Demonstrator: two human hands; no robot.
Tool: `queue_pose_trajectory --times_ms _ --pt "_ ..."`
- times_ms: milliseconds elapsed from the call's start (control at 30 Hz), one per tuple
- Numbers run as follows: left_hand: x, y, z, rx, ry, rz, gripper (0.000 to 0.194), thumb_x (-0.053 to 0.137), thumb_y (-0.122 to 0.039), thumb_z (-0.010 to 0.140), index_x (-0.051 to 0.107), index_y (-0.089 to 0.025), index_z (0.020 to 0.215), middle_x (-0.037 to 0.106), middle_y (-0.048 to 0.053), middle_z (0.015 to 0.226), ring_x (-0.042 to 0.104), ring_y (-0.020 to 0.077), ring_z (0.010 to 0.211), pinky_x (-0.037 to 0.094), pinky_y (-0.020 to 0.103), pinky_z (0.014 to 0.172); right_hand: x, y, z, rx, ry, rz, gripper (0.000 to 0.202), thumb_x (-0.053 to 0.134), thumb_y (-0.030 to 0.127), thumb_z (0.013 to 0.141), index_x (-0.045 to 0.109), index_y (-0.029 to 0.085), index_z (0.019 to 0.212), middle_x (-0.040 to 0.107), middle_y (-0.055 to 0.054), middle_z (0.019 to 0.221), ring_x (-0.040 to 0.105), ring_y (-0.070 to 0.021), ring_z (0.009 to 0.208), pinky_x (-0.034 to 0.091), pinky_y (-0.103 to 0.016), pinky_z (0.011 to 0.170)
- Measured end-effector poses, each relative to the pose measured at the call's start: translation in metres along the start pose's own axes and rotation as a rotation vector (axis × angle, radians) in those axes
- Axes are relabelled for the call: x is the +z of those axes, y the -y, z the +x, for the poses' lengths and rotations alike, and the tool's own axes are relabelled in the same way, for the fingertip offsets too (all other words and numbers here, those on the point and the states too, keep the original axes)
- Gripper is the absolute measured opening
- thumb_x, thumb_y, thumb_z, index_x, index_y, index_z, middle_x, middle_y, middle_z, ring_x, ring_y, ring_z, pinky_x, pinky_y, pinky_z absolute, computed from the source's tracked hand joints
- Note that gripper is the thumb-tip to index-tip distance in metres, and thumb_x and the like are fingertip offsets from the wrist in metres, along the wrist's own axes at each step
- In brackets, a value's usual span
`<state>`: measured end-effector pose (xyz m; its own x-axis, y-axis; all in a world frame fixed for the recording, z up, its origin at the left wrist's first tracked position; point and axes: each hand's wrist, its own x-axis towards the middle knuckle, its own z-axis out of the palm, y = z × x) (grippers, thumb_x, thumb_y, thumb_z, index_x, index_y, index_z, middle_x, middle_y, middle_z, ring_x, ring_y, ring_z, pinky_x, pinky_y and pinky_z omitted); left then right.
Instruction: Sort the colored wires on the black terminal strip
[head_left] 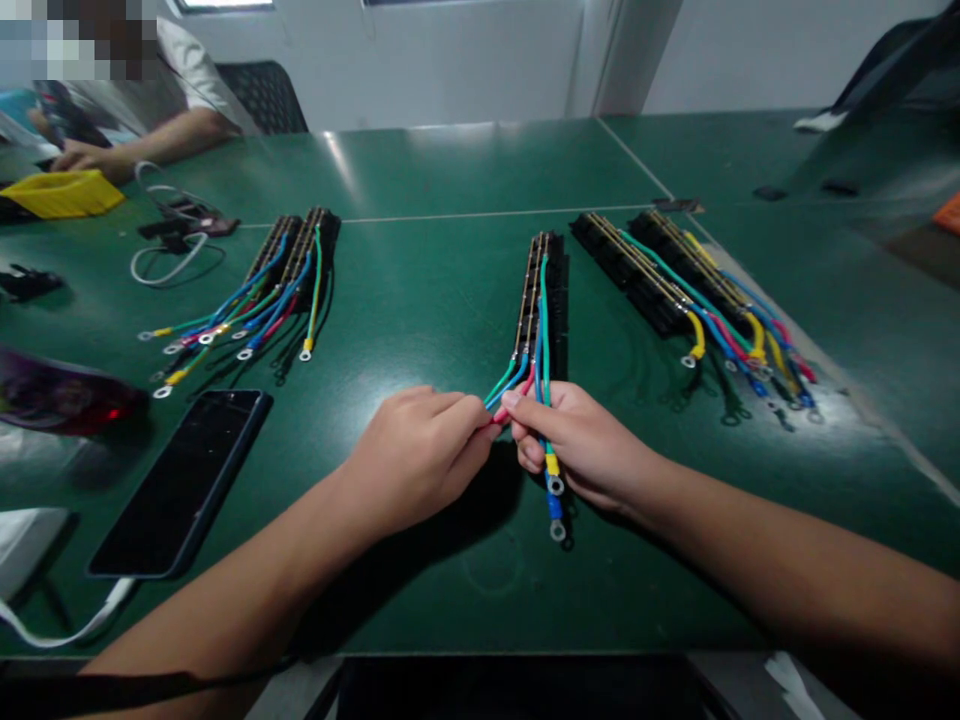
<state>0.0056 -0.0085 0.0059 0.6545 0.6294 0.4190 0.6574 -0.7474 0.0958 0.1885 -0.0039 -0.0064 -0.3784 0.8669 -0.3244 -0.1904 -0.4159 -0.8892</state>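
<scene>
A long black terminal strip with brass-coloured rails lies in front of me, its near end toward my hands. Green, blue and red wires run out of that end. My left hand is closed, pinching the red wire and nearby wires at the fingertips. Thumb and fingers of my right hand are closed around the wires from the other side. Below the right hand hang two ring terminals, one with a yellow sleeve and one with a blue sleeve. The wire ends inside my left hand are hidden.
Similar wired strips lie at the left and right of the green table. A phone with a white cable and a dark bottle are at my left. Another person sits at the far left.
</scene>
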Motion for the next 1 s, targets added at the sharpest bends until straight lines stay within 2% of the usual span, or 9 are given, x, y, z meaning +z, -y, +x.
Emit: queue_pose_trajectory --times_ms 133,300,400,667,1000 --pt "-0.0014 -0.0001 0.0013 -0.072 0.076 -0.134 0.020 0.050 -0.021 0.093 0.059 -0.015 0.076 0.058 -0.001 0.061 0.050 0.0108 0.053 0.032 0.025 0.053 -0.0007 0.0014 -0.0001 0.020 -0.001 -0.031 0.023 0.060 0.031 0.090 0.051 0.017 0.075 0.049 0.006 0.052 0.043 -0.0046 0.040 0.035 -0.018 0.041" --pt "-0.0007 0.0010 0.0004 -0.176 0.084 -0.271 0.012 0.063 -0.023 0.086 0.061 -0.015 0.077 0.062 -0.003 0.064 0.051 0.0077 0.052 0.031 0.020 0.051 0.0010 0.0030 -0.0006 0.040 -0.016 -0.019 0.015 0.059 0.026 0.090 0.052 0.016 0.080 0.049 0.007 0.054 0.042 -0.0041 0.039 0.034 -0.017 0.040" --pt "-0.0012 0.0002 0.0003 -0.208 0.096 -0.304 0.012 0.064 -0.023 0.085 0.061 -0.015 0.077 0.062 -0.003 0.063 0.050 0.0072 0.051 0.031 0.019 0.050 0.0008 0.0031 -0.0004 0.049 -0.015 -0.013 0.015 0.058 0.025 0.091 0.053 0.016 0.080 0.049 0.007 0.054 0.042 -0.0038 0.039 0.034 -0.016 0.039" --pt "-0.0062 -0.0023 0.0038 -0.204 0.165 -0.316 0.022 0.052 -0.023 0.093 0.057 -0.014 0.074 0.055 -0.003 0.059 0.044 0.0070 0.049 0.028 0.020 0.050 -0.0020 0.0015 0.0016 0.040 0.021 -0.014 0.017 0.060 0.026 0.090 0.053 0.016 0.079 0.049 0.007 0.055 0.042 -0.0038 0.040 0.036 -0.016 0.040" --pt "-0.0025 0.0007 0.0029 -0.256 0.147 -0.378 0.015 0.063 -0.027 0.087 0.063 -0.015 0.078 0.062 -0.003 0.061 0.051 0.0068 0.052 0.031 0.019 0.051 -0.0027 0.0016 0.0012 0.034 0.036 -0.052 0.018 0.057 0.025 0.091 0.053 0.016 0.077 0.047 0.007 0.048 0.039 -0.0043 0.038 0.033 -0.016 0.039"
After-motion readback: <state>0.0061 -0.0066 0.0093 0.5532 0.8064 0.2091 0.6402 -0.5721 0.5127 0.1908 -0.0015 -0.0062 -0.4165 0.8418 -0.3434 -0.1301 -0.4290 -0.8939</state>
